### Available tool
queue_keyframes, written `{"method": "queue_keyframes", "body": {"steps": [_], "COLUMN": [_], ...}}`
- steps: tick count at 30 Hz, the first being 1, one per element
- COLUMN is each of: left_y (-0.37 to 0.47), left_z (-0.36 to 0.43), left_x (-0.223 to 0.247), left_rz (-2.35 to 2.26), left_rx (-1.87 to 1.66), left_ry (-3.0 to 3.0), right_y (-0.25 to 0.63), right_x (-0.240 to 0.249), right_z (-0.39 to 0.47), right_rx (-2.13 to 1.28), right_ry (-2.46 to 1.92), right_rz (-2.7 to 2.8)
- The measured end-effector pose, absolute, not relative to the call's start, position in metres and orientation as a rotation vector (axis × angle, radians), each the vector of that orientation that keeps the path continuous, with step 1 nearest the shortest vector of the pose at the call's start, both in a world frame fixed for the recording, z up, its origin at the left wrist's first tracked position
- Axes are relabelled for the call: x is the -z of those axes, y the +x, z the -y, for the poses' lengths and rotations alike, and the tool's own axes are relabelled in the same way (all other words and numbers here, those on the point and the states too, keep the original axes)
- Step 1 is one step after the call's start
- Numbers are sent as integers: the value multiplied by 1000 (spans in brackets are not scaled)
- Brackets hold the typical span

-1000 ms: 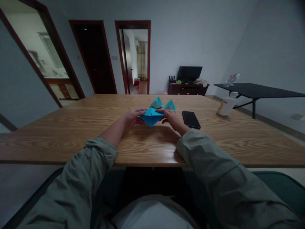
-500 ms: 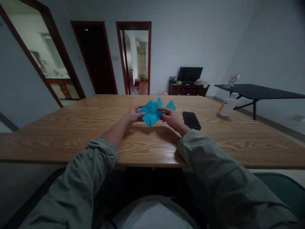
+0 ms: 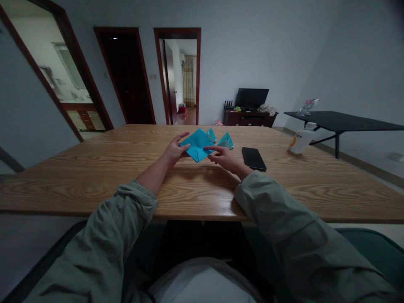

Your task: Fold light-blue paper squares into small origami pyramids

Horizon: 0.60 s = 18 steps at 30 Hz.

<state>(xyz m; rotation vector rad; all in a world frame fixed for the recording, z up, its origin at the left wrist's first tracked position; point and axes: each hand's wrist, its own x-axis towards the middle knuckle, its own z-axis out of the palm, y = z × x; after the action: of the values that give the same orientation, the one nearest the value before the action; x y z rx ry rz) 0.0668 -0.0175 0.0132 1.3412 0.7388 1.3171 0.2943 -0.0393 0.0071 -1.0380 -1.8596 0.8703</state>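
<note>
A sheet of blue origami paper, creased into a diamond-like shape, is held up over the near middle of the table. My left hand grips its left corner, thumb on top and the other fingers mostly behind. From the right, my right hand has its index finger stretched across the paper's face, with the thumb and remaining fingers curled at the lower right edge. Just behind the sheet stand two small folded blue paper pieces, one partly covered and another to its right.
A black phone lies right of my right hand. Farther right stands a white bottle with an orange mark. The wooden table spreads to both sides. Beyond it are a black table and a cabinet with a screen.
The blue paper has tilted and now looks flatter, its lower tip a little higher. My left fingers have spread upward behind it. My right index finger has slid inward across the paper.
</note>
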Motion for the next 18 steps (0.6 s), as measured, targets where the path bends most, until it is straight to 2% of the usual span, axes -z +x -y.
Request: {"method": "queue_keyframes", "body": {"steps": [18], "left_y": [65], "left_z": [21], "left_x": [-13], "left_rz": [-769], "left_rx": [-1161], "left_ry": [1563], "right_y": [297], "right_x": [-2], "right_z": [30], "right_rx": [-988], "right_ry": [-967], "right_rz": [1731]}}
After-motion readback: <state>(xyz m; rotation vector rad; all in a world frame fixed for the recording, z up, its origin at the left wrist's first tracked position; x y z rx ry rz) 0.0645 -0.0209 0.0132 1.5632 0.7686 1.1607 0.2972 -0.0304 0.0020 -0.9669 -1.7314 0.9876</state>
